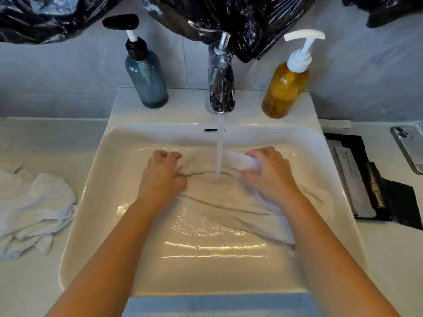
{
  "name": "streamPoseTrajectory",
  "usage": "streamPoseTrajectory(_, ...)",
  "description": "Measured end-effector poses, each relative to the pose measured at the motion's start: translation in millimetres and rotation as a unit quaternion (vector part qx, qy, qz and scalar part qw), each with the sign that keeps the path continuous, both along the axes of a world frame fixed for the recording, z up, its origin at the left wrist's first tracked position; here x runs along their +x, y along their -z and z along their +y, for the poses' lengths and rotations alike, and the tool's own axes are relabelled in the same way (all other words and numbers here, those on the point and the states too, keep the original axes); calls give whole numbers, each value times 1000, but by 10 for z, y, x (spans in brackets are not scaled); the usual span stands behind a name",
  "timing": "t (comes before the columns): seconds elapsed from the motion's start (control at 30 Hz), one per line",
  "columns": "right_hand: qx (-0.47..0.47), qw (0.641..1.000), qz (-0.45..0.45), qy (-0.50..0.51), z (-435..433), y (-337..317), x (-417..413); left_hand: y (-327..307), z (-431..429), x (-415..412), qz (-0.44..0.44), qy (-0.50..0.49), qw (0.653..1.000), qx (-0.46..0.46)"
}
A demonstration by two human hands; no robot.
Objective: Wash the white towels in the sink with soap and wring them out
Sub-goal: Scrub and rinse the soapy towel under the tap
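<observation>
White wet towel (229,209) lies in the white ceramic sink (96,179) under running water; left hand (162,177) and right hand (270,172) each grip its folds.

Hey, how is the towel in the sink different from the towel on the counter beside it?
The towel in the sink lies spread out and soaked under the running water; the towel on the counter sits crumpled in a heap, out of the water. The left hand and right hand both grip the towel in the sink; nothing touches the towel on the counter. Both are white.
</observation>
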State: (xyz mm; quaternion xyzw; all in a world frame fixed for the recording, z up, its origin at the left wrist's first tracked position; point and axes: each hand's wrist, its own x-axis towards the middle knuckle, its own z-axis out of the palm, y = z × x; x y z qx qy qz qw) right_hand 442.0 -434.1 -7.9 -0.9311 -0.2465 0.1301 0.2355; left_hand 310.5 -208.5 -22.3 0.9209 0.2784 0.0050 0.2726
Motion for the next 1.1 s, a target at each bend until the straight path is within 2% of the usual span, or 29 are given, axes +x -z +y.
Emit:
streamPoseTrajectory(0.07,-26,997,14,-71,70,-12,-88,27,-45,3,-1,82,993,87)
streamPoseTrajectory(0.13,-91,988,23,-126,142,0,-175,20,-106,52,25,154,980,121)
streamPoseTrajectory(0.2,-140,983,12,-119,166,33,-215,56,-142,93,45,143,981,126)
streamPoseTrajectory(0.23,-123,989,18,-84,166,43,-218,73,-140,100,30,113,989,95)
streamPoseTrajectory(0.3,-5,1000,1,-4,150,89,-200,84,-110,73,-49,53,997,3)
streamPoseTrajectory(0.37,145,988,-38,42,120,110,-185,46,-80,-1,-128,21,989,-77)
streamPoseTrajectory(0.43,272,961,-22,36,100,101,-180,-43,-43,-56,-194,-2,966,-170)
streamPoseTrajectory(0.5,334,942,18,-18,107,60,-223,-121,5,-92,-212,-28,949,-230)
streamPoseTrajectory(0.57,358,930,41,-66,131,32,-273,-127,78,-103,-211,-51,951,-221)
streamPoseTrajectory(0.67,385,912,70,-125,171,20,-331,-116,89,-111,-191,-36,968,-156)
streamPoseTrajectory(0.73,374,909,77,-167,168,52,-318,-132,68,-104,-184,-31,973,-135)
streamPoseTrajectory(0.8,331,925,113,-148,150,63,-294,-165,77,-87,-105,-18,992,-69)
streamPoseTrajectory(0.83,281,945,119,-119,151,46,-274,-177,85,-81,-39,-1,999,-20)
streamPoseTrajectory(0.9,101,986,103,-81,159,3,-238,-161,87,-98,30,56,997,32)
streamPoseTrajectory(0.97,-40,992,84,-88,182,-30,-248,-120,43,-122,-9,143,988,57)
streamPoseTrajectory(1.03,-62,990,61,-108,227,-27,-294,-52,-1,-68,-33,196,979,51)
streamPoseTrajectory(1.1,4,992,48,-113,240,30,-347,-21,-69,-6,-3,213,977,34)
